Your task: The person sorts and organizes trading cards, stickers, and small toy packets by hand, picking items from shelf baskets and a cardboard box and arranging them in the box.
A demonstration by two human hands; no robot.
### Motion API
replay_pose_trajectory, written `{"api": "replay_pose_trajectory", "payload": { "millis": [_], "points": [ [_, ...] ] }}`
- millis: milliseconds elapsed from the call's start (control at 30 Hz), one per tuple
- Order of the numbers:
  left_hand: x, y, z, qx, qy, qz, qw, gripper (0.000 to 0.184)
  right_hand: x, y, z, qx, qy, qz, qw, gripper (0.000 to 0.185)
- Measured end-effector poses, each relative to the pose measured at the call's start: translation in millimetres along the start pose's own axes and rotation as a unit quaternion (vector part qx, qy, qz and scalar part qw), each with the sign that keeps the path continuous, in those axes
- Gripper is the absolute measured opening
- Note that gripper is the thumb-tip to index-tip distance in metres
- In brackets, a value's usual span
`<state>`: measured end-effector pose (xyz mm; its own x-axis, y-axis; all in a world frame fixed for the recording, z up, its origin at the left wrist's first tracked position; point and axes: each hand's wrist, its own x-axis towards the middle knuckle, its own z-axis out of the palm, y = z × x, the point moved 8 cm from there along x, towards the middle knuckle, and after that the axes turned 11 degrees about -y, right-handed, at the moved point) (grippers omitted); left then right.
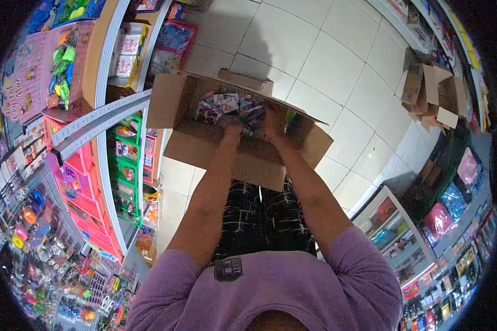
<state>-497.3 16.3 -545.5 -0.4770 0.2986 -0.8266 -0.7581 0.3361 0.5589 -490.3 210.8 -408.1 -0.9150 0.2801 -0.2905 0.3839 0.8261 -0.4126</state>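
Note:
An open cardboard box (196, 150) with its flaps folded outward is in front of my legs. Inside lies a pile of small printed packets (225, 102), glossy and mixed in colour. My left hand (233, 126) reaches in over the near side and rests at the front of the pile. Beside the pile's right edge, my right hand (271, 126) is down inside the box too. The fingers of both hands are dim and partly hidden among the packets, so any grip is unclear. Something green (291, 117) shows near the box's right end.
Shelves with toys and a pink display box (49, 74) stand on the left, with a metal rail (102, 122) jutting toward the box. Other opened cartons (433, 94) sit on the right. A glass cabinet (395, 234) is at lower right. Pale tiles (309, 52) cover the floor.

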Motion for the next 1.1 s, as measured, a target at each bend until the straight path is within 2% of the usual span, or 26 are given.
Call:
{"api": "replay_pose_trajectory", "payload": {
  "millis": [67,133,200,300,367,400,433,500,533,600,633,733,800,900,1000,1100],
  "points": [
    [0.9,-3.4,-0.1,0.016,0.002,0.003,1.000,0.032,-5.7,-19.9,-35.1,0.026,0.002,-0.043,0.999,0.054],
    [2.6,-5.4,-1.4,0.037,0.003,0.011,0.999,0.031,-10.6,-30.8,-51.4,0.037,-0.067,-0.038,0.996,0.049],
    [4.4,-5.5,-2.1,0.076,0.001,0.018,0.997,0.030,-18.1,-24.9,-44.1,0.032,-0.208,0.016,0.978,0.046],
    [-7.8,10.1,0.2,0.217,-0.013,0.019,0.976,0.032,-32.2,-23.2,-64.5,0.150,-0.225,0.068,0.960,0.041],
    [-43.0,53.3,11.1,0.239,-0.038,0.090,0.966,0.032,-42.4,-18.6,-72.6,0.232,-0.161,0.054,0.958,0.040],
    [-80.3,99.7,20.0,0.206,-0.057,0.160,0.964,0.032,-46.6,-15.7,-75.9,0.273,-0.129,0.047,0.952,0.039],
    [-114.3,140.2,26.5,0.172,-0.074,0.229,0.955,0.032,-50.0,-11.8,-73.4,0.333,-0.146,0.071,0.929,0.039],
    [-144.4,155.1,33.8,0.161,-0.138,0.126,0.969,0.043,-55.7,-12.5,-75.9,0.450,-0.178,0.118,0.867,0.038],
    [-156.0,157.8,36.6,0.155,-0.169,0.074,0.971,0.049,-57.9,-16.8,-81.3,0.463,-0.195,0.130,0.855,0.039],
    [-178.7,175.9,42.1,0.132,-0.224,0.052,0.964,0.046,-62.7,-25.8,-91.0,0.487,-0.228,0.152,0.829,0.041],
    [-186.1,177.2,45.0,0.119,-0.251,0.042,0.960,0.045,-62.7,-27.7,-95.1,0.495,-0.208,0.145,0.831,0.041],
    [-194.6,183.0,40.6,0.029,-0.218,0.124,0.968,0.033,-60.3,-36.7,-111.1,0.509,-0.144,0.120,0.840,0.040],
    [-196.2,182.9,33.3,0.026,-0.191,0.119,0.974,0.033,-60.2,-44.3,-129.6,0.506,-0.097,0.100,0.851,0.039],
    [-203.1,187.9,30.5,-0.020,-0.164,0.141,0.976,0.029,-63.9,-51.9,-141.4,0.458,-0.151,0.136,0.866,0.038],
    [-204.4,186.6,28.9,-0.073,-0.151,0.155,0.974,0.026,-65.1,-40.4,-115.2,0.503,-0.160,0.129,0.840,0.050],
    [-207.9,186.0,20.4,-0.091,-0.109,0.168,0.976,0.027,-69.2,-42.6,-127.0,0.534,-0.143,0.145,0.821,0.040]
  ]
}}
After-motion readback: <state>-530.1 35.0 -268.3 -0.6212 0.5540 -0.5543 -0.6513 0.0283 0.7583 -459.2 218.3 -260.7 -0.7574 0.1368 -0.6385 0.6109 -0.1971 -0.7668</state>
